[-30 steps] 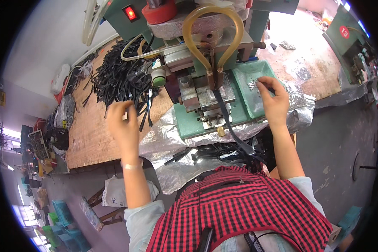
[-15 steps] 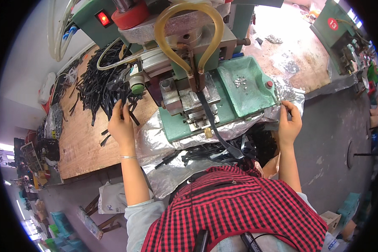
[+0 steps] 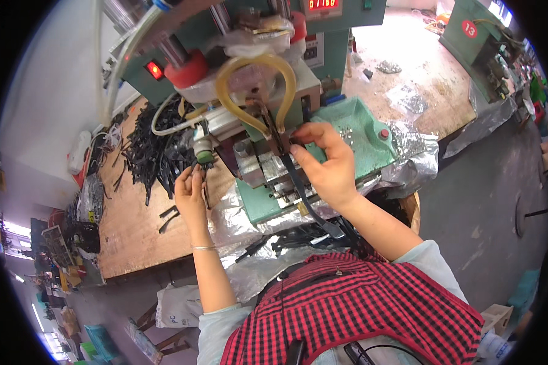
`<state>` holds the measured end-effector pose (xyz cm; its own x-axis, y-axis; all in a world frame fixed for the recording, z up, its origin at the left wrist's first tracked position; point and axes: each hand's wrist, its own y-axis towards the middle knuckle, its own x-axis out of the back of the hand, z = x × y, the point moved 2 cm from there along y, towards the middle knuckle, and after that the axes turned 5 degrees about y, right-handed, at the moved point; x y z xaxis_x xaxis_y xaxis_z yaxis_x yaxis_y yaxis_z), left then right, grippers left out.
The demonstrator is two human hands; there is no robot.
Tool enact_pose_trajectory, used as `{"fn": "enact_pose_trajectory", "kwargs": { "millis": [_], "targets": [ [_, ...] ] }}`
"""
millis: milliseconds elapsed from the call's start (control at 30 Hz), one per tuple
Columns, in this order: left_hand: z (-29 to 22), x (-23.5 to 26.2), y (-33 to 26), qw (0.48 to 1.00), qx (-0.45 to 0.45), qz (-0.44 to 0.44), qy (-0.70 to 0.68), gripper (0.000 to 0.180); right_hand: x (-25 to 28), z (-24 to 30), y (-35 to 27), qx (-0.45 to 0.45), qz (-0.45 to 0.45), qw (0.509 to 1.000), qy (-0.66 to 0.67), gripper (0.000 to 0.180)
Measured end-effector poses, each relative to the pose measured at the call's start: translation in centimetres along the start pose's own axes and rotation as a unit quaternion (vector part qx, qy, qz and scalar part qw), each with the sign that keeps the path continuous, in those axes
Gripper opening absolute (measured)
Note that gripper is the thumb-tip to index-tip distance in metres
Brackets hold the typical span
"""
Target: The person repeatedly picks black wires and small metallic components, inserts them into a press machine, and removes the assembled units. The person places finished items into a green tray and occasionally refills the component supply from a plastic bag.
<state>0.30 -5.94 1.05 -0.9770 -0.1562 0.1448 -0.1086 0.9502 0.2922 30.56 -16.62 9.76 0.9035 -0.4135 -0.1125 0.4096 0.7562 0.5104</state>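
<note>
My right hand (image 3: 332, 164) reaches to the front of the green press (image 3: 256, 207), thumb and forefinger close together beside the metal jaws where a black strap (image 3: 301, 191) hangs. Whatever those fingertips grip is hidden or too small to name. The strap runs from the jaws down toward my lap, its wide end lowest. On the other side, my left hand (image 3: 190, 198) is just below a green push button (image 3: 205, 156), fingers pinched at the edge of a pile of black straps (image 3: 158, 146). I cannot make out what is between them.
A green tray (image 3: 362, 137) with small metal pieces and a red button adjoins the press on the right. A yellowish hose (image 3: 225, 79) loops above the jaws. More black straps (image 3: 292, 237) lie on foil near my lap. The wooden table (image 3: 134, 243) extends left.
My right hand has moved from the tray's right corner left to the press jaws. My left hand remains by the strap pile, near the green button. The view has shifted slightly.
</note>
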Motion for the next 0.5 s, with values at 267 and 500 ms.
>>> {"fn": "enact_pose_trajectory", "kwargs": {
  "millis": [267, 500],
  "targets": [
    [-12.9, -2.5, -4.6, 0.978, -0.172, -0.100, 0.067, 0.022, -0.8, 1.6, -0.5, -0.097, -0.006, 0.983, 0.153, 0.034],
    [-18.7, -7.1, -9.2, 0.803, -0.547, 0.100, 0.215, 0.022, 0.5, 5.2, -0.1, -0.045, 0.088, 0.995, 0.000, 0.049]
  ]
}}
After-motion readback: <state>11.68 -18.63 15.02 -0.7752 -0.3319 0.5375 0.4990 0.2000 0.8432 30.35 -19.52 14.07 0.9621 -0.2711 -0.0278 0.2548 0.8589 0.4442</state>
